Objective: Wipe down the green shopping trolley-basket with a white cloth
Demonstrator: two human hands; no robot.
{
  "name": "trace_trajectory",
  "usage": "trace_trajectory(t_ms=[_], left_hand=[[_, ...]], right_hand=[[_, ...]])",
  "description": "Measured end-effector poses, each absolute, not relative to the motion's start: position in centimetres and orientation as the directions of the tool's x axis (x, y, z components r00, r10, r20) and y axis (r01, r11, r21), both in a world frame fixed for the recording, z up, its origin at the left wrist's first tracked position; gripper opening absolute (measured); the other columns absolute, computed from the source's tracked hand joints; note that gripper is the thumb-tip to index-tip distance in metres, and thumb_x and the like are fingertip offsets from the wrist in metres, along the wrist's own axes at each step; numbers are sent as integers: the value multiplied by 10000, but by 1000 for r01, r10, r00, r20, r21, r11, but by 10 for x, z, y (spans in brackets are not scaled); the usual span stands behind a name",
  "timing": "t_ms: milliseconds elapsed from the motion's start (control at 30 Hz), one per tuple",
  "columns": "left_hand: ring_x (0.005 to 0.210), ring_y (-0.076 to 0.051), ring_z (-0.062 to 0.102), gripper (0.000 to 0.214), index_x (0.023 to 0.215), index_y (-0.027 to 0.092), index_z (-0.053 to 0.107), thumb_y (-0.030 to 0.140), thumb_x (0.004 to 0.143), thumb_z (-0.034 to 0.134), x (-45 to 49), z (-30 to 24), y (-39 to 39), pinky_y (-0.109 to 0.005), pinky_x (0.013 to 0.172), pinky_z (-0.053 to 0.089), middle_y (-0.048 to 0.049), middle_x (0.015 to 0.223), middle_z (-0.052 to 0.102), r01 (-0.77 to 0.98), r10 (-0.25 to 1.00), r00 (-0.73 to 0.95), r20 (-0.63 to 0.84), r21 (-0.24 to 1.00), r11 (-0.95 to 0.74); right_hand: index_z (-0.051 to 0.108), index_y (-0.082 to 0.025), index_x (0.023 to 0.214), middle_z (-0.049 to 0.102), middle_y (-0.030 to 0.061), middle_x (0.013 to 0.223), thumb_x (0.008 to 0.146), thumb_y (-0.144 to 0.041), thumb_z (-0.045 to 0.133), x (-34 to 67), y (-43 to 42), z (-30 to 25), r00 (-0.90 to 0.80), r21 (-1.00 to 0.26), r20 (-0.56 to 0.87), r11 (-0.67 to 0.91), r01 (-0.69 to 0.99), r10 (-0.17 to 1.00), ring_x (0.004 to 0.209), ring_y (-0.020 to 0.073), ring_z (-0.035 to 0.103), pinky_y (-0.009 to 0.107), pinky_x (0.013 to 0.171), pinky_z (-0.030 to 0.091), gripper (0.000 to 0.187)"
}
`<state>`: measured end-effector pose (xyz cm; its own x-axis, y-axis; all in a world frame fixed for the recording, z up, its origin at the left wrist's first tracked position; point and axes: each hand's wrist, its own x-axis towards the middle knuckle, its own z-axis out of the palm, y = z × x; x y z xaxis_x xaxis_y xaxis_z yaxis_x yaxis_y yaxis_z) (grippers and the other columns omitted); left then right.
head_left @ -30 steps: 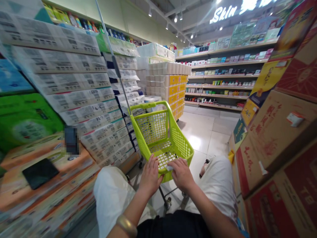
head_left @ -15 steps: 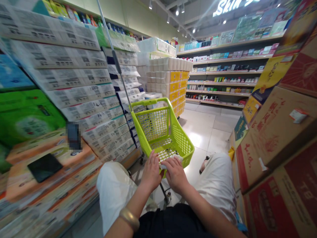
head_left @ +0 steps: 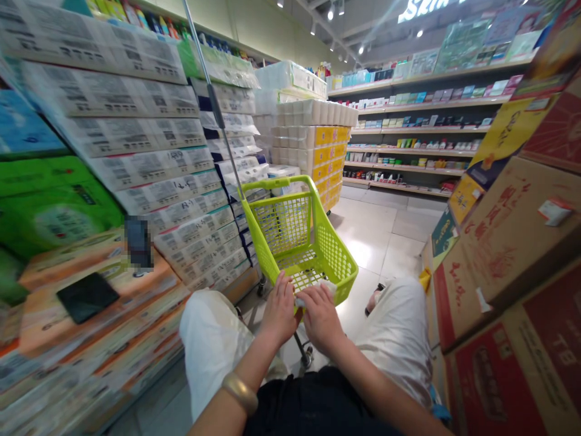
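A lime-green shopping cart [head_left: 338,257] with a latticed plastic basket stands between my knees. My left hand [head_left: 280,310] closes over the near rim of the basket, its fingers pointing away from me. Close beside it on the right, my right hand [head_left: 321,316] presses a crumpled white cloth or tissue [head_left: 330,287] against the same rim. Most of the cloth is covered by the fingers, so its exact kind is unclear. My thumbs and the underside of the rim are largely hidden.
On the left, a black phone-like slab [head_left: 88,297] lies on orange packs [head_left: 40,324], beside stacked white paper packs [head_left: 136,136]. A thin metal pole [head_left: 198,45] rises at the cart's far left corner. Cardboard boxes [head_left: 512,242] crowd the right side. Stocked shelves [head_left: 408,130] stand behind.
The view has shifted slightly, so the surroundings sit a little further right. Both hands stay on the cart's near rim with almost no visible movement, and the white cloth remains under my right hand.
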<state>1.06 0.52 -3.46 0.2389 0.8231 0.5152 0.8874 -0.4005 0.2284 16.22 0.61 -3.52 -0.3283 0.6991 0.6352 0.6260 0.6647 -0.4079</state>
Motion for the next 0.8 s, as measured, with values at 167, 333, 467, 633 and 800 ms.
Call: trace_trajectory(t_ms=[167,333,467,633,800], left_hand=[[1412,-336,268,431,1129,175,441,181,718,569,8,-34,4,-555,1089,392,-153,1325,460,893,820,239,520,215,-396],[1412,-330,272,462,1139,177,433,162,702,580,10,-31,2,-540,1089,398,-148,1324,462,893,825,225,519,228,-387],[1416,-328,261,430,1111,178,443,156,702,573,12,-31,2,-544,1099,385,-149,1315,466,892,825,221,520,234,-386],[1414,-340,264,381,1108,173,446,195,745,559,9,-33,3,-556,1088,394,-157,1307,465,891,818,247,519,211,-402],[1414,-328,269,441,1126,177,439,162,708,578,8,-30,0,-544,1098,389,-146,1326,459,894,825,234,514,220,-391]], right_hand=[[608,-246,1106,640,31,1075,771,-79,488,185,16,-34,-378,-373,622,684,627,686,1055,194,532,400,1087,279,393],[630,-214,1007,634,55,1040,789,-78,424,222,37,-41,-130,-454,664,536,712,736,1108,217,506,467,1121,227,329],[622,-211,1014,630,56,1023,760,-63,440,192,22,-42,-180,-447,656,570,689,733,1097,221,500,465,1124,209,347],[584,-237,1149,631,39,1078,754,-64,471,163,4,-34,-392,-383,620,698,605,680,1072,200,513,409,1106,250,446],[630,-233,1023,642,39,1024,776,-79,466,210,28,-35,-263,-412,639,611,676,722,1045,207,531,431,1101,261,334]])
